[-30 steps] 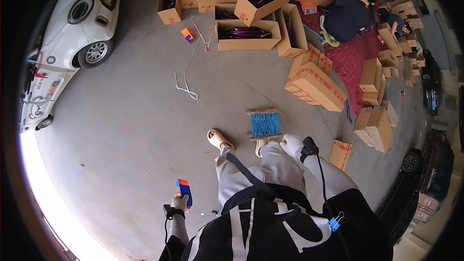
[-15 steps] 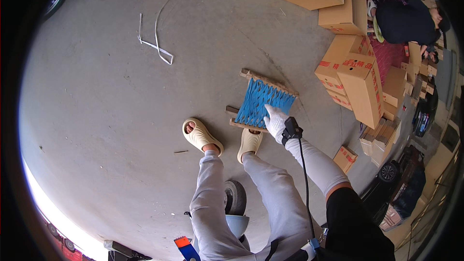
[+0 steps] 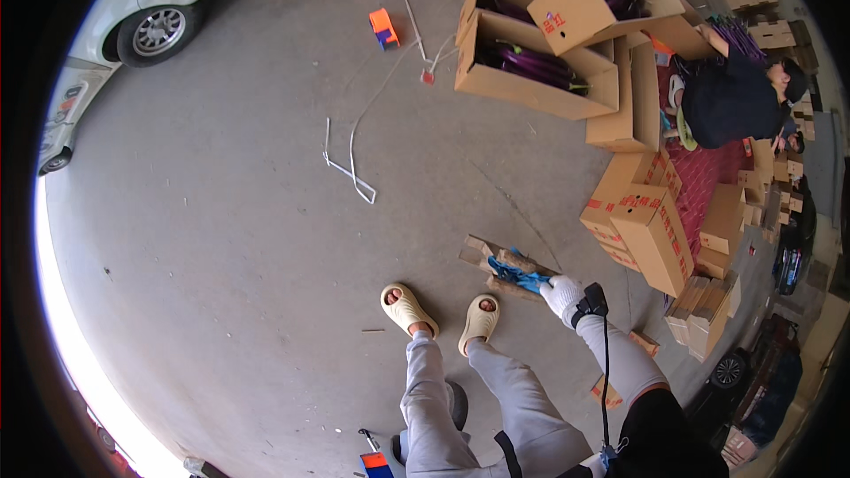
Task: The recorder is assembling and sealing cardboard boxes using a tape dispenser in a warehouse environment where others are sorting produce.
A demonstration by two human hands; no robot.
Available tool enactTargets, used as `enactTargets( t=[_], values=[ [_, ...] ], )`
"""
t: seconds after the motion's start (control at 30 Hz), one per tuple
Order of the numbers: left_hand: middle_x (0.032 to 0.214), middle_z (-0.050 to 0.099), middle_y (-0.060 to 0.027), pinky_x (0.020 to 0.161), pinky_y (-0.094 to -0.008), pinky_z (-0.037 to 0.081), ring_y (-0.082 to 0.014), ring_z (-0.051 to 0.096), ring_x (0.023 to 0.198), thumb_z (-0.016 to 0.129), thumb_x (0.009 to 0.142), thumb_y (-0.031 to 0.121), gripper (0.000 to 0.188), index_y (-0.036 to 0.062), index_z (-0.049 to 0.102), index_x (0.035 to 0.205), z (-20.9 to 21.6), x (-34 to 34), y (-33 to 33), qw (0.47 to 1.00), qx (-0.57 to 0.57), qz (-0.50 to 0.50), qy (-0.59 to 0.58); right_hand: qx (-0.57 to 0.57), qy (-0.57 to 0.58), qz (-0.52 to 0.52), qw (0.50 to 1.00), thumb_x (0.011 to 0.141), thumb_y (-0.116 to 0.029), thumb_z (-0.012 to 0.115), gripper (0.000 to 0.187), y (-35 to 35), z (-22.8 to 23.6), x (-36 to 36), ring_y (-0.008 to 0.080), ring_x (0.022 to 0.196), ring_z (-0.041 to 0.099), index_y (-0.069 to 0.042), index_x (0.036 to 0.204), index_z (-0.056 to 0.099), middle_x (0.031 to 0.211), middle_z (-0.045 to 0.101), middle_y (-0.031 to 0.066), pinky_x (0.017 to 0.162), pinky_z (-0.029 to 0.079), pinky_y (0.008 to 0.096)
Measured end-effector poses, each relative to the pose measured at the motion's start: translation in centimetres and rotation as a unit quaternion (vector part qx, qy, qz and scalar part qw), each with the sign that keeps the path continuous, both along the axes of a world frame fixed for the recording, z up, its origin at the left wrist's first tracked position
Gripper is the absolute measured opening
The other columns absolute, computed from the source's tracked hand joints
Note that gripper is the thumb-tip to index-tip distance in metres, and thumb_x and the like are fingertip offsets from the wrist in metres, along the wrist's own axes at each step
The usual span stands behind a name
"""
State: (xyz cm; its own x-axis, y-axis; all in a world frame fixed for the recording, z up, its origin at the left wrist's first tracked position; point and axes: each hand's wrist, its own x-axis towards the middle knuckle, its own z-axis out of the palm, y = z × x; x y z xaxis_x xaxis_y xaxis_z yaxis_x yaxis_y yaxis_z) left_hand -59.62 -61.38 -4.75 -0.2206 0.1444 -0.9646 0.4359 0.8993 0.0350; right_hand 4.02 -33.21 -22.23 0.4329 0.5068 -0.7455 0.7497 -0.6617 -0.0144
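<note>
In front of my right slipper (image 3: 481, 319) is a small folding stool (image 3: 524, 288) with wooden bars and a blue woven-strap seat. It is folded, its bars drawn close together and the blue straps bunched between them. My right hand (image 3: 561, 299), in a white glove, closes on the stool's right end. The fingertips are partly hidden against the stool. A black device with a cable sits on my right wrist. My left hand is out of view.
Open cartons with eggplants (image 3: 531, 66) stand ahead right, with closed cartons (image 3: 655, 239) nearer. A person in dark clothes (image 3: 730, 97) is beside them. White strapping (image 3: 359, 179) and an orange-blue object (image 3: 383, 28) lie on the floor. A white vehicle's wheel (image 3: 158, 33) is far left.
The stool stood spread open with my right hand over its seat; now it is folded in that hand's grip. My view has shifted, showing more cartons and the white vehicle.
</note>
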Motion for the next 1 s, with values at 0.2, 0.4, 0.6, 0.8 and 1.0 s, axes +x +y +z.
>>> enactTargets(
  t=[0.2,0.4,0.6,0.8,1.0],
  values=[
    [0.102,0.068,-0.0141,0.075,-0.0348,0.052,-0.0182,0.061,0.088,0.070,0.094,0.030,0.039,-0.0067,0.066,0.108,2.3,-2.1,16.0,0.997,0.053,-0.017,-0.061,0.047,-0.056,0.020,0.997,0.087,-0.043,0.059,0.041,4.2,20.6,-2.1,0.0413,0.090,0.068,-0.005,0.094,0.074,0.094,0.070,0.0239,0.083,0.053,0.0506],
    [0.093,0.074,-0.0171,0.074,-0.0403,0.057,-0.0309,0.073,0.085,0.072,0.082,0.035,0.045,0.0080,0.067,0.118,2.0,-1.5,39.3,0.924,0.214,-0.317,-0.014,0.027,-0.033,0.023,0.999,0.087,-0.043,0.059,0.042,10.0,28.2,-4.4,0.0394,0.088,0.069,-0.005,0.094,0.075,0.092,0.071,0.0216,0.080,0.054,0.0498],
    [0.085,0.073,-0.0183,0.073,-0.0437,0.055,-0.0332,0.072,0.082,0.068,0.084,0.041,0.039,0.0035,0.072,0.096,2.0,-0.8,61.6,0.915,0.245,-0.321,0.022,0.055,-0.024,0.014,0.998,0.086,-0.043,0.060,0.041,20.2,21.8,-3.4,0.0395,0.087,0.069,-0.005,0.091,0.075,0.091,0.072,0.0213,0.079,0.054,0.0488],
    [0.091,0.072,-0.0215,0.078,-0.0461,0.055,-0.0389,0.070,0.090,0.069,0.082,0.042,0.042,0.0043,0.070,0.102,7.7,1.1,80.2,0.892,0.274,-0.359,0.007,0.042,-0.008,-0.069,0.997,0.081,-0.038,0.065,0.037,37.3,20.2,-6.5,0.0406,0.092,0.069,-0.004,0.093,0.075,0.095,0.071,0.0241,0.081,0.054,0.0494],
    [0.081,0.074,-0.0147,0.070,-0.0386,0.054,-0.0257,0.073,0.077,0.073,0.082,0.033,0.037,-0.0003,0.072,0.098,7.1,-1.0,98.1,0.906,0.338,-0.249,-0.054,0.031,0.003,0.008,0.999,0.085,-0.045,0.065,0.044,55.8,22.9,-8.4,0.0385,0.093,0.070,-0.004,0.098,0.075,0.098,0.072,0.0230,0.081,0.054,0.0484]
  ],
)
